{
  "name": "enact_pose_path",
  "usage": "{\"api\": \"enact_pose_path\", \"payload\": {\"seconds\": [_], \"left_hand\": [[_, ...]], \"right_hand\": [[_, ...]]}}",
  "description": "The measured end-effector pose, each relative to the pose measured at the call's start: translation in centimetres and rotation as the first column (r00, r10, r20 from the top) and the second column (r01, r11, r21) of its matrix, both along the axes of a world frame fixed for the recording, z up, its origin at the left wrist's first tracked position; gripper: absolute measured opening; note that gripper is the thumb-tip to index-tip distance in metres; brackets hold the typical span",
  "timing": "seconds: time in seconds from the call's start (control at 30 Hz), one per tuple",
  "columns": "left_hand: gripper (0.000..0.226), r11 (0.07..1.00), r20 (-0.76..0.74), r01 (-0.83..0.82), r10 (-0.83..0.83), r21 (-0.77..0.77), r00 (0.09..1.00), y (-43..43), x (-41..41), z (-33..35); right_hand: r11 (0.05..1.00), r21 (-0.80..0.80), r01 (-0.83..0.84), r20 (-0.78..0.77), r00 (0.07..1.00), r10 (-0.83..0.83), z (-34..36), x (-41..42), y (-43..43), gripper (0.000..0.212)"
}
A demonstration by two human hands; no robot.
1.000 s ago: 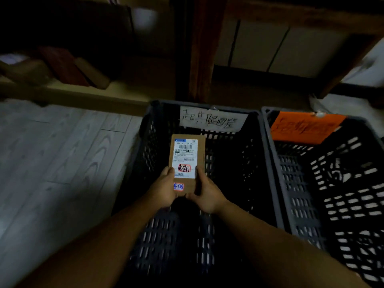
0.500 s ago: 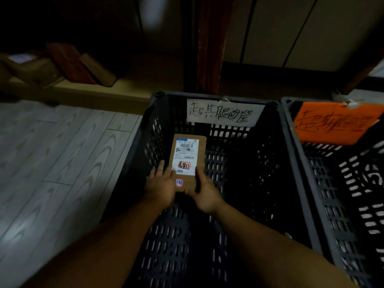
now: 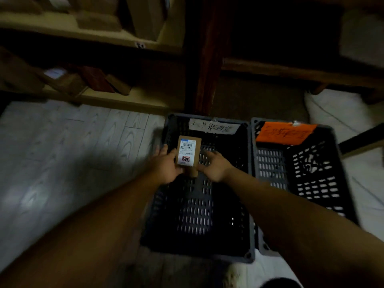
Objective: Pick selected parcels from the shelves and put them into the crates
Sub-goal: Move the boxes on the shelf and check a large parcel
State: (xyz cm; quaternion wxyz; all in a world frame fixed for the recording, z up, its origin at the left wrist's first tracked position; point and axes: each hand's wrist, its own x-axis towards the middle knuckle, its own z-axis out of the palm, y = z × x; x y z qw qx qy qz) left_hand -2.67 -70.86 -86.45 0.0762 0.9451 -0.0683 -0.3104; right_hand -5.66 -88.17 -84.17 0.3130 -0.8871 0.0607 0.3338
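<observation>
While reaching down over the dark slotted crate [image 3: 195,208] at centre frame, brackets a small brown parcel [image 3: 188,154] between both hands. Sets the left hand [image 3: 165,166] against the parcel's left edge, fingers [image 3: 163,149] straight and slightly spread, thumb alongside the cardboard. Places the right hand [image 3: 215,166] at the lower right corner, fingers [image 3: 208,153] loose and apart, curled round nothing (too blurred to tell whether the thumb really touches).

Turns the parcel face up toward the camera, with a white shipping label, barcode and red stamp on top. Holds it within the far left part of the crate's opening; cannot tell whether resting on the crate bottom or hanging above it.

On the crate's far wall: a white handwritten label [image 3: 214,127]. Just beside it, toward the right of the frame: a second slotted crate [image 3: 270,169], with an orange handwritten label [image 3: 284,133] at its far end.

Across the upper left of the frame: wooden shelves [image 3: 124,38], with brown boxes [image 3: 97,21] on the upper board and flatter packages [image 3: 93,80] on the lower one, all dim. At upper centre, between the shelf bays: a dark wooden post [image 3: 207,59]. At left, beside the crates: pale wood-grain floor [image 3: 62,152]. At the bottom edge, right of centre: a light-coloured shoe [image 3: 234,273], partly cut off.
</observation>
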Motion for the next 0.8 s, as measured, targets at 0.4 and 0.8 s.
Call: {"api": "enact_pose_path", "payload": {"seconds": [0.4,0.8], "left_hand": [[0.08,0.991,0.037,-0.071,0.076,-0.116,0.996,9.6,-0.9,37.1],[0.079,0.984,0.372,-0.022,0.087,-0.175,0.924,28.7,2.1,62.7]], "right_hand": [[0.987,-0.154,-0.048,0.192,0.978,0.078,35.3,1.0,7.1,0.081],[0.973,-0.227,-0.036,0.538,0.828,0.156,59.6,4.5,24.3,0.081]]}}
